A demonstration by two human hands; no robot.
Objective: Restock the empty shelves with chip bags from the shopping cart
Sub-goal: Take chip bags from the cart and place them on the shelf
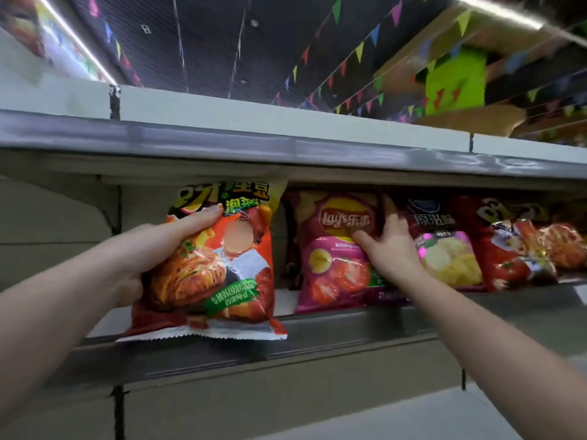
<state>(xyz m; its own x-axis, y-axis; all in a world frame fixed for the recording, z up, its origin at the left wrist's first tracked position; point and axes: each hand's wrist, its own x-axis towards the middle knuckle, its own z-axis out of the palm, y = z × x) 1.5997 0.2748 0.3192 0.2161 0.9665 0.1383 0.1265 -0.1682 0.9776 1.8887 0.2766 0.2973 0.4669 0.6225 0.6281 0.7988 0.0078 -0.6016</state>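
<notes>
- My left hand point(149, 249) grips an orange-red chip bag point(212, 265) by its left edge, fingers curled over the front near the top, the rest of the hand wrapped behind; the bag is upright, its crimped bottom seam hanging just over the front lip of the shelf point(349, 331).
- That bag carries large yellow Chinese characters at the top, a green patch with more characters, and a green banner lower down; most of it I cannot read. The front shows a picture of kimchi-like cabbage, and the foil is glossy and creased.
- My right hand point(390, 246) rests on the magenta Lay's bag point(336, 252), fingers spread, thumb pressing just below the logo and the other fingers reaching over the bag's right edge.
- The logo reads "Lay's" followed by the characters 乐事, on a red-and-yellow roundel; below it are pictured chips and tomato slices.
- That bag stands on the shelf, leaning back, just right of the one I hold.
- To its right stand a dark red bag with pale chips point(444, 249), blurred white characters on it, and more red bags point(514, 249).
- Coloured bunting point(359, 52) hangs overhead.
</notes>
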